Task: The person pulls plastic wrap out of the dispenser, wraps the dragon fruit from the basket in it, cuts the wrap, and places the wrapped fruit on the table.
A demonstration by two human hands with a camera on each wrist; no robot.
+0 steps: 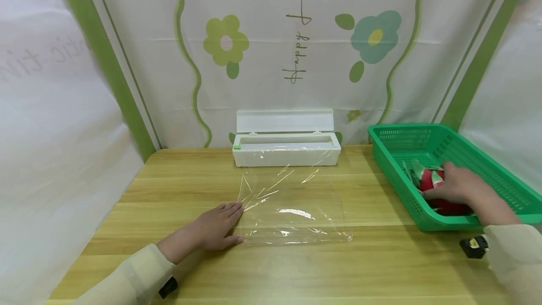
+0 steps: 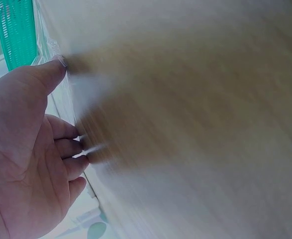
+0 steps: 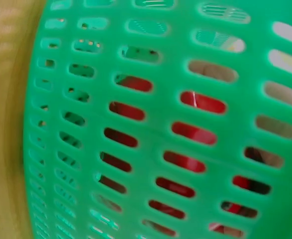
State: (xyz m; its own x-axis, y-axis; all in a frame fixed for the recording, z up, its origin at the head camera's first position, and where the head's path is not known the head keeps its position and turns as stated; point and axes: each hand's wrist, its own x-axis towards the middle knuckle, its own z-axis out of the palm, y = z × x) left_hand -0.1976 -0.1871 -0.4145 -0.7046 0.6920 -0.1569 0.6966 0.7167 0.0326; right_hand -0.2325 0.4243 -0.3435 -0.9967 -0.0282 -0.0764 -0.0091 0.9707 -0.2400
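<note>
A sheet of clear plastic wrap (image 1: 292,215) lies on the table, running from the white wrap dispenser box (image 1: 286,156) at the back. My left hand (image 1: 218,227) rests palm down at the sheet's left edge, its fingers extended. In the left wrist view, the thumb and fingertips of the left hand (image 2: 31,144) touch the surface. My right hand (image 1: 459,185) is inside the green basket (image 1: 391,180), thumb and fingers around a red thing with white and green parts (image 1: 427,178), whose kind I cannot tell. Basket wall hides most of that grip in the right wrist view.
The dispenser's lid (image 1: 284,121) stands up behind the box. A green slider (image 1: 237,147) sits at its left end. The wooden table (image 1: 178,182) runs up to a printed curtain (image 1: 262,60) at the back, with more sheeting at both sides.
</note>
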